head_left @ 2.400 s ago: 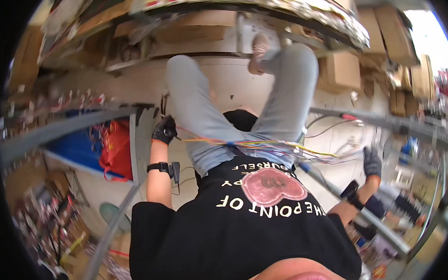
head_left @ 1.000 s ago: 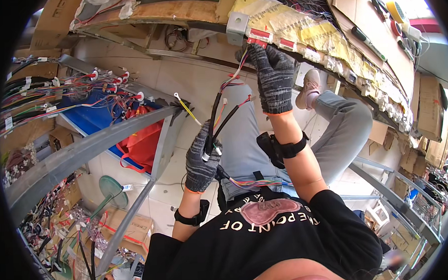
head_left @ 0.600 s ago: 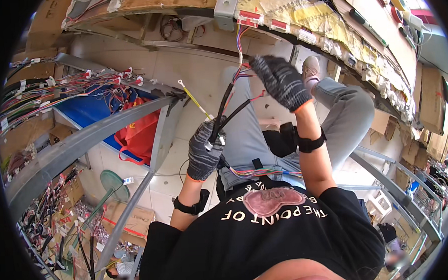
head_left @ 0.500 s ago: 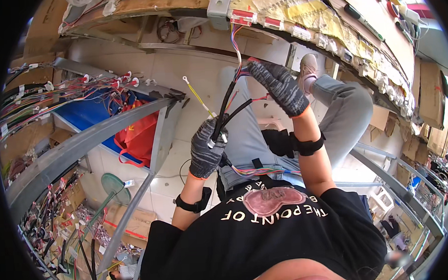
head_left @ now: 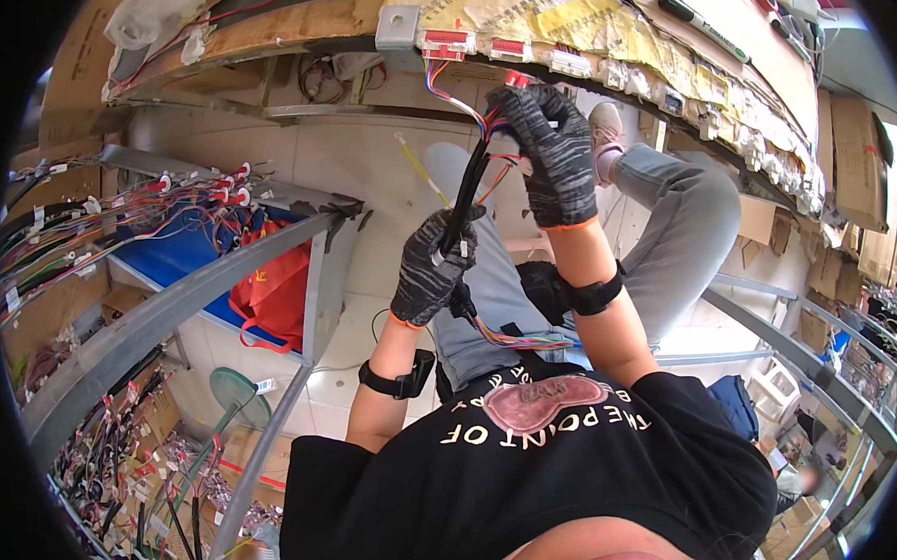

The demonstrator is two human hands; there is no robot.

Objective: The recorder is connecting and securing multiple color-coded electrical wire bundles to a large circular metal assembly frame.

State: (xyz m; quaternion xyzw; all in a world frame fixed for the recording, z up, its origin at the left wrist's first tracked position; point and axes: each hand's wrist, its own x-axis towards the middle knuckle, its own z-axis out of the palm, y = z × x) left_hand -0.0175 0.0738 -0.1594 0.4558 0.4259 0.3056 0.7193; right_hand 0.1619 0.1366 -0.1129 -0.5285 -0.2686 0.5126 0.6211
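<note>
A wire harness [head_left: 467, 194] with black sleeving and coloured wires stretches from my lap toward the bench. My left hand [head_left: 436, 268], in a grey-black knit glove, is closed round its black sleeves. Some coloured wires run up to a red-and-white connector [head_left: 448, 46] at the bench edge. Gloved alike, my right hand [head_left: 555, 155] is raised beside the upper wires with its fingers bent. At its fingertips shows a small red connector [head_left: 517, 79]; the grip on it is partly hidden. A yellow-green wire [head_left: 422, 171] sticks out above my left hand.
More connectors [head_left: 569, 63] line the front edge of the bench [head_left: 648, 41], where a marker pen [head_left: 703, 27] lies. On the left, a metal frame [head_left: 169, 297] stands by bundles of wires [head_left: 76, 231], a blue bin [head_left: 167, 247] and a red bag [head_left: 272, 288].
My right hand has moved up and left toward the bench edge, its fingers now bent, with the red connector at their tips. My left hand has shifted slightly right with the harness.
</note>
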